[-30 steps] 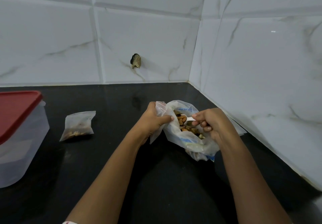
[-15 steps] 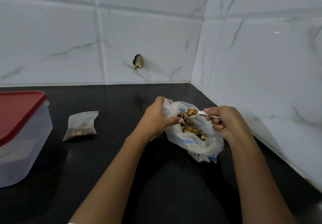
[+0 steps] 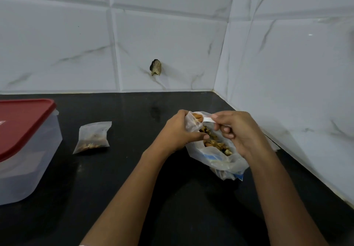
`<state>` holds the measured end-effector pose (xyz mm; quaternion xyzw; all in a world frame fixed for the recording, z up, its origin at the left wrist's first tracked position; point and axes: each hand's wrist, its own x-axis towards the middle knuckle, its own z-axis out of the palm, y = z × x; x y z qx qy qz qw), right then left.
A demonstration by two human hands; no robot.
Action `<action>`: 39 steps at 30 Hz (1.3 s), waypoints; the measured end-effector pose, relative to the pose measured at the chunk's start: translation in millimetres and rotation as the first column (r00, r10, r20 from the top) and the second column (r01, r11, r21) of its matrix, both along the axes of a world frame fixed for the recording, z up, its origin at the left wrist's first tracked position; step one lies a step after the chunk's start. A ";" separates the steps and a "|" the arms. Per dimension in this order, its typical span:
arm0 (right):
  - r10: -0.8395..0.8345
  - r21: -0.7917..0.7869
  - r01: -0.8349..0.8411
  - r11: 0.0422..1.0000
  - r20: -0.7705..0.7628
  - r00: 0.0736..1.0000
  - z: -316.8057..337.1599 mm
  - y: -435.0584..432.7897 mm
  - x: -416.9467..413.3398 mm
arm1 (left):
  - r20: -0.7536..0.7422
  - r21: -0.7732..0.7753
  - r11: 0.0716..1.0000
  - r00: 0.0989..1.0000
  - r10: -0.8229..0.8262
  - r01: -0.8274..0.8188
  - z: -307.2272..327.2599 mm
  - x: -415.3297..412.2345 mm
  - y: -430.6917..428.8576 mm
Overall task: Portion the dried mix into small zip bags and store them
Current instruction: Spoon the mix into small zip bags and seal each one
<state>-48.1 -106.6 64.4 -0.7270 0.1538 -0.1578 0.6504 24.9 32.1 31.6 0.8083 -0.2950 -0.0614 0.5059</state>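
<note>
On the black counter [image 3: 134,198], near the corner of the wall, lies a large translucent plastic bag [image 3: 214,159] with some blue print on its lower part. Its mouth is open towards the person. Inside it is the dried mix [image 3: 216,144], a heap of brown, tan and dark green pieces.

The left hand [image 3: 178,132] holds a small translucent zip bag [image 3: 191,126] just over the mouth of the large bag. The thumb and the curled fingers pinch the side of this small bag. Where its lower edge ends against the large bag I cannot tell.

The right hand [image 3: 243,132] holds a small white plastic spoon [image 3: 207,119]. The thumb and the first fingers pinch the handle, and the other fingers are curled under the hand. The bowl of the spoon carries a few light brown nuts and is at the opening of the small bag.

More to the left, well apart from the hands, a second small zip bag [image 3: 93,136] lies flat on the counter. It has brown mix gathered in its lower end.

At the left edge stands a clear plastic box [image 3: 24,169] with a red lid [image 3: 21,123] on it.

Behind the counter are white marble-pattern tiles [image 3: 57,44], and a dark brownish lump [image 3: 156,67] sticks out of the back wall.
</note>
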 end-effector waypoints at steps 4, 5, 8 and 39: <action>0.044 -0.506 0.001 0.863 0.077 0.996 -1.6 13.4 1.1 | -0.008 -0.094 0.995 0.999 0.034 -0.034 -3.1 1.8 3.1; 0.058 -0.567 0.016 0.823 0.112 0.992 -2.4 14.4 1.3 | -0.014 -0.120 0.992 0.999 0.047 -0.048 -4.2 2.9 3.7; 0.103 -0.690 0.083 0.719 0.224 0.969 -4.7 12.7 3.6 | -0.039 -0.138 0.988 0.997 0.070 -0.075 -4.6 4.4 4.0; -0.219 -0.759 0.009 0.651 -0.176 0.960 -11.4 4.6 9.3 | -0.292 -0.027 0.989 0.947 0.131 -0.145 -11.6 9.8 1.9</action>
